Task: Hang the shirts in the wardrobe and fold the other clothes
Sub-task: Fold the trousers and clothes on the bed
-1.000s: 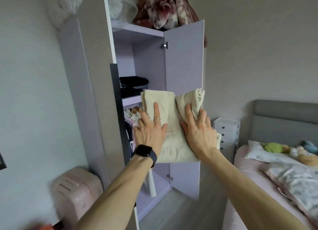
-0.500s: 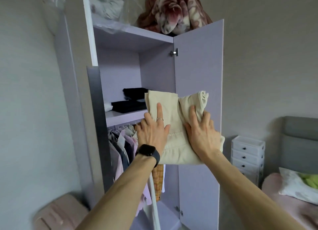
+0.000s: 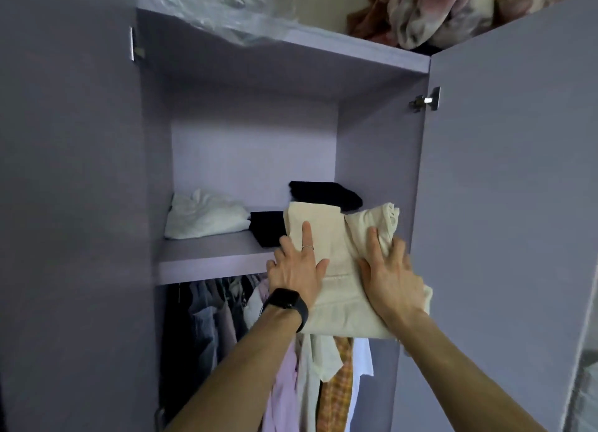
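Head camera: both hands lie flat on a folded cream garment [image 3: 336, 234], raised in front of the open wardrobe [image 3: 252, 140]. The left hand [image 3: 296, 270] presses on the garment's left half with fingers straight and spread, grasping nothing. It wears a thin ring [image 3: 307, 247] on one finger and a black watch [image 3: 286, 302] on the wrist. The right hand [image 3: 391, 276] lies just beside it on the right half. Its fingers are also spread and pressed flat, over a bunched fold of the cloth. Whether anything supports the garment from beneath cannot be told.

The far end of the garment, beyond the fingertips, overlaps the front edge of the lilac shelf [image 3: 210, 253] at its right end. Just past the fingertips a stack of black folded clothes [image 3: 323, 194] sits on that shelf. A second black pile [image 3: 265, 228] lies just left of the left hand's fingers. Farther left is a crumpled white garment [image 3: 204, 216].

Below the wrists and forearms, hanging shirts [image 3: 291, 383] crowd the rail under the shelf: grey, pink, white and an orange check. Right of the right hand stands the open wardrobe door [image 3: 501, 205], with its hinge [image 3: 427, 100] well above the hands. High above the grip, on the wardrobe's top, lie a clear plastic bag [image 3: 220, 8] and a floral blanket [image 3: 437, 8].
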